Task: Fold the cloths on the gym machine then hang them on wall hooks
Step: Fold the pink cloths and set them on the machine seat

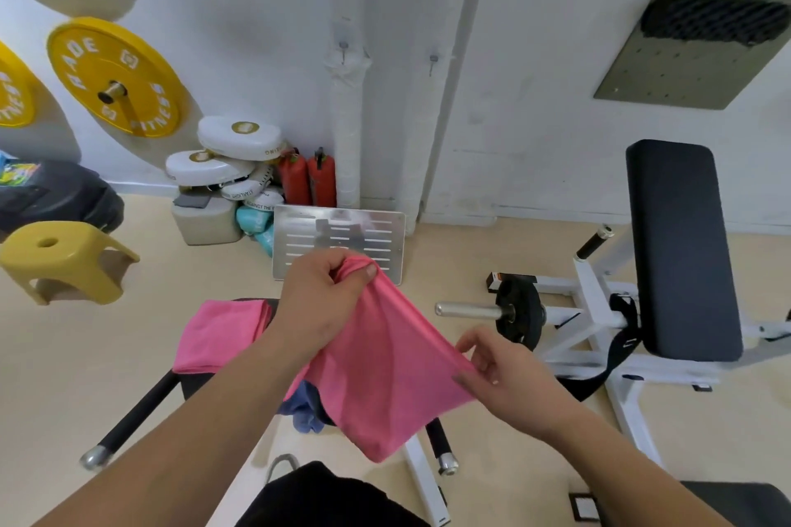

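- Pink cloth (385,368): soft, fine-knit fabric, held in the air above the gym machine (137,411), stretched between 2 hands, lower corner hanging to a point.
- Left hand (319,300): grip pinching the bunched upper corner.
- Right hand (505,368): grip pinching the cloth's right edge.
- Folded pink cloth (218,334): flat rectangle lying on the machine, left of the held one.
- Blue cloth (304,409): crumpled, partly hidden beneath the held one.
- 2 wall hooks (342,49): small, metal, on the white wall.
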### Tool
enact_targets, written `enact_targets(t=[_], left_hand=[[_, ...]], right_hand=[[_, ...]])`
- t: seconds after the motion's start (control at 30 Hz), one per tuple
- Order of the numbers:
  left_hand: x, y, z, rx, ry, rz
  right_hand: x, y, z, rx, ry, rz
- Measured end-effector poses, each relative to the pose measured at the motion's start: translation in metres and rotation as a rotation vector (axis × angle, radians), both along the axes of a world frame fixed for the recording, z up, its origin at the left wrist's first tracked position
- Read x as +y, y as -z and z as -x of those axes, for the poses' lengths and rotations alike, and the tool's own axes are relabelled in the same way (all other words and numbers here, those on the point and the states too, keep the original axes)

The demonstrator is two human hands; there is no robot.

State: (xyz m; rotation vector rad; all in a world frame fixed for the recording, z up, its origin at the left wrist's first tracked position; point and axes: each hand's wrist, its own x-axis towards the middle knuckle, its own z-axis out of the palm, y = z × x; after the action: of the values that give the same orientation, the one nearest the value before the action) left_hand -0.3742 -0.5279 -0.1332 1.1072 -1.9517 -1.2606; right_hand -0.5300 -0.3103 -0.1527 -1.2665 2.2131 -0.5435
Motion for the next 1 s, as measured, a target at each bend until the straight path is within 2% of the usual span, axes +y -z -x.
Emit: enact_targets(t=[0.2, 0.23, 0.3, 0.37, 0.47, 0.5, 0.7, 0.77, 0.83, 0.9, 1.0], left_hand=[[-0.035, 0.006, 0.004, -0.015, -0.026, -0.016], [-0.043, 0.006, 0.004, -0.017, -0.033, -0.025], [-0.062, 0.005, 0.004, -0.01, -0.046, -0.038], [-0.082, 0.004, 0.002, -0.01, -0.043, -0.048], [-0.115, 0.005, -0.003, -0.026, -0.019, -0.032], [-0.124, 0.005, -0.005, -0.019, 0.001, -0.047], [-0.172, -0.008, -0.006, 0.079, 0.134, -0.235], [-0.187, -0.016, -0.007, 0.081, 0.218, -0.293], [-0.201, -0.025, -0.01, 0.061, 0.321, -0.327], [-0.211, -0.036, -0.013, 0.021, 0.454, -0.36], [-0.22, -0.05, -0.018, -0.043, 0.67, -0.42]], right_hand=[[-0.019, -0.007, 0.001, 0.02, -0.245, -0.025], [-0.025, -0.01, 0.0, 0.077, -0.299, -0.064], [-0.037, -0.012, 0.003, 0.31, -0.411, -0.182], [-0.049, -0.018, 0.012, 0.487, -0.34, -0.257], [-0.068, -0.019, 0.032, 0.758, -0.044, -0.115], [-0.075, -0.02, 0.037, 0.744, 0.082, -0.046], [-0.117, -0.04, 0.029, 0.01, 0.648, 0.286], [-0.123, -0.052, 0.028, -0.159, 0.743, 0.366], [-0.124, -0.062, 0.032, -0.195, 0.757, 0.385], [-0.124, -0.064, 0.039, -0.128, 0.704, 0.344], [-0.125, -0.059, 0.053, 0.064, 0.551, 0.123]])
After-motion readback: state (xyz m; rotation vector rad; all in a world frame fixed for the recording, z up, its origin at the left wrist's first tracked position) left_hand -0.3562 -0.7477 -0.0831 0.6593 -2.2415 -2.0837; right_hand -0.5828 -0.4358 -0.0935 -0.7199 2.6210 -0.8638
